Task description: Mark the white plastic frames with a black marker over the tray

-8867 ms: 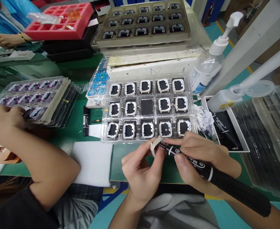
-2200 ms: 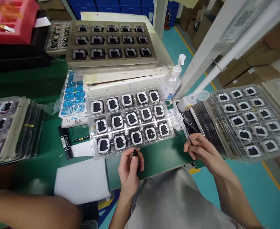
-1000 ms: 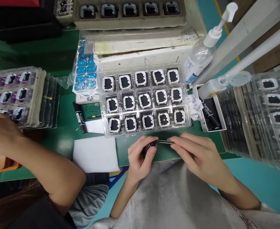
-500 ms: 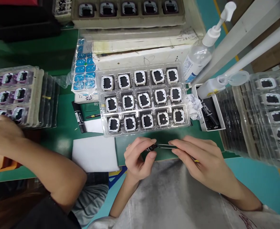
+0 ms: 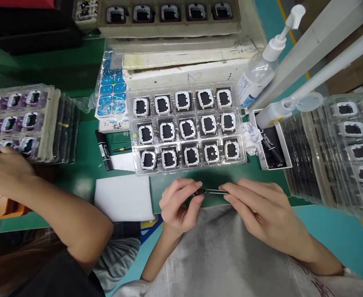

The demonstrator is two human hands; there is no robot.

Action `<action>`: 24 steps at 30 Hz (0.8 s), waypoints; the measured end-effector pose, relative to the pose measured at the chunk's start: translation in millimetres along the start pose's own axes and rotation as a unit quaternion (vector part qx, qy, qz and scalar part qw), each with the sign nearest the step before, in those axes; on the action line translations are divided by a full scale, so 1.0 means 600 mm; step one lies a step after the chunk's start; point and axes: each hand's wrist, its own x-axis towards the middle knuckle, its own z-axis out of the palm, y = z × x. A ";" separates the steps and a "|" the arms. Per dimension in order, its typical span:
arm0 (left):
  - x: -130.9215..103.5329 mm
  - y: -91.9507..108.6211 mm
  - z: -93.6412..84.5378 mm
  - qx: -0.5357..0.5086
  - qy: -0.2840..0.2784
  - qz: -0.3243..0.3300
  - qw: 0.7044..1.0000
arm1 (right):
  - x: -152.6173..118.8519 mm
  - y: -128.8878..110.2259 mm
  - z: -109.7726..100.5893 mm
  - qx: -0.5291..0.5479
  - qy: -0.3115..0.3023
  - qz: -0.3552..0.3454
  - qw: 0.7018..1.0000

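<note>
My left hand (image 5: 180, 206) pinches a small dark part (image 5: 197, 192) between thumb and fingers, just in front of the tray; its kind is too small and covered to make out. From the other side my right hand (image 5: 262, 210) is closed on a pair of tweezers (image 5: 214, 191), whose tips point left and meet the dark part. Behind both hands lies a clear plastic tray (image 5: 186, 167) with rows of white-rimmed, square frames (image 5: 192, 156) with black centres, one in each pocket.
Left of the tray are a black marker (image 5: 104, 151), a white foam sheet (image 5: 123, 199) and a co-worker's arm (image 5: 60, 206). On the right stand a pump bottle (image 5: 257, 78), a small white box (image 5: 288, 164) and stacked trays (image 5: 308, 152). Crumpled paper (image 5: 252, 138) touches the tray's side.
My hands stay almost in place, with the tweezers still at the dark part. The view has shifted slightly, and the co-worker's hand has moved a little.
</note>
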 end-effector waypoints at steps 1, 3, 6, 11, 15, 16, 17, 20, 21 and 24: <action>0.000 0.000 0.000 0.007 0.000 0.003 1.000 | -0.001 0.000 0.000 0.003 0.000 0.000 1.000; 0.000 0.000 0.001 0.016 -0.001 0.006 1.000 | -0.003 0.000 0.000 0.007 0.001 0.000 1.000; -0.001 0.000 0.004 0.009 0.002 0.006 1.000 | -0.006 -0.001 -0.001 0.011 -0.001 0.004 1.000; -0.004 -0.003 0.008 -0.003 0.021 0.014 1.000 | -0.009 -0.004 0.001 0.011 -0.001 0.005 1.000; -0.006 -0.004 0.008 -0.023 0.026 0.018 0.999 | -0.009 -0.006 0.002 -0.005 0.007 0.001 1.000; -0.007 -0.004 0.008 -0.025 0.026 0.016 0.999 | -0.010 -0.007 0.002 -0.013 0.012 0.000 1.000; -0.007 -0.004 0.008 -0.023 0.027 0.015 0.999 | -0.011 -0.008 0.002 -0.020 0.015 -0.002 1.000; -0.009 -0.001 0.009 -0.012 0.037 0.011 0.999 | -0.012 -0.009 0.002 -0.037 0.018 -0.006 0.999; -0.009 -0.001 0.010 -0.007 0.041 0.009 0.999 | -0.012 -0.010 0.002 -0.041 0.017 -0.006 0.999; -0.011 0.000 0.012 -0.002 0.046 0.008 0.999 | -0.013 -0.009 0.002 -0.044 0.013 -0.002 0.999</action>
